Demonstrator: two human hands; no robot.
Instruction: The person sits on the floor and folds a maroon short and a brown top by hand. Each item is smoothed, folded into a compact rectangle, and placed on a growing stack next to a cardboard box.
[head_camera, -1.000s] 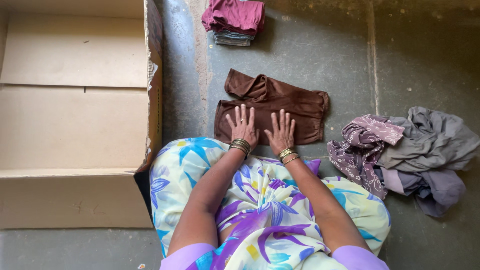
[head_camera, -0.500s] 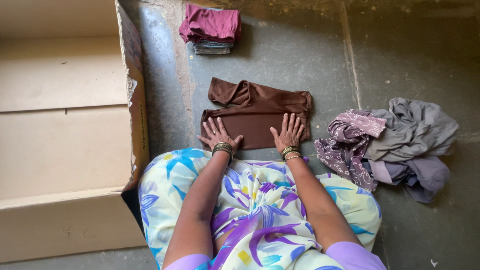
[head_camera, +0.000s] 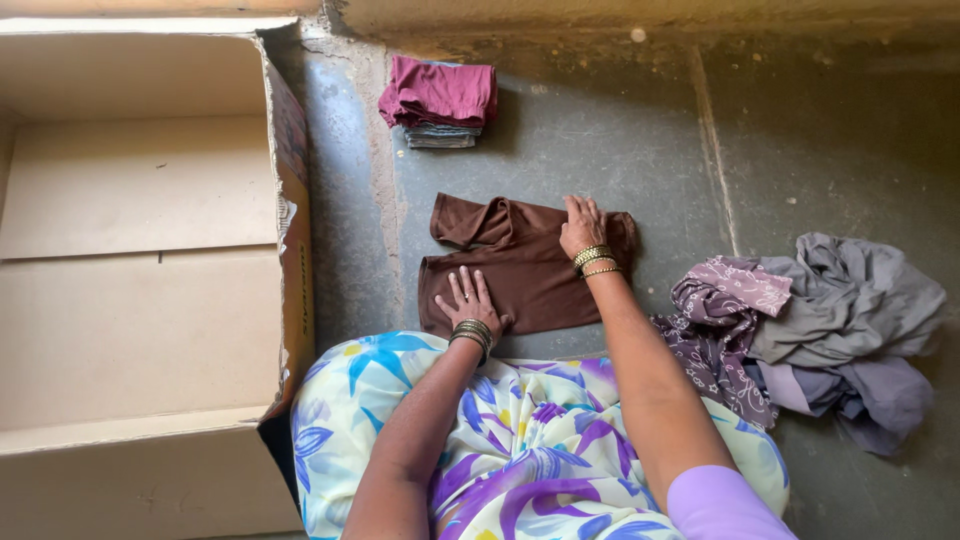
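Brown garment (head_camera: 520, 270) laid flat on the grey floor (head_camera: 620, 150), left hand (head_camera: 472, 300) pressed open-fingered on its near left part, right hand (head_camera: 582, 225) closed on its far right edge, cardboard box (head_camera: 140, 260) seen at left, folded stack (head_camera: 440, 100) beyond.

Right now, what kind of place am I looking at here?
Probably a home floor where laundry gets folded: bare grey stone floor, a brown garment spread flat, a folded stack beyond it, a heap of unfolded clothes, and an open cardboard box.

brown garment (head_camera: 520, 275), maroon folded stack (head_camera: 440, 95)
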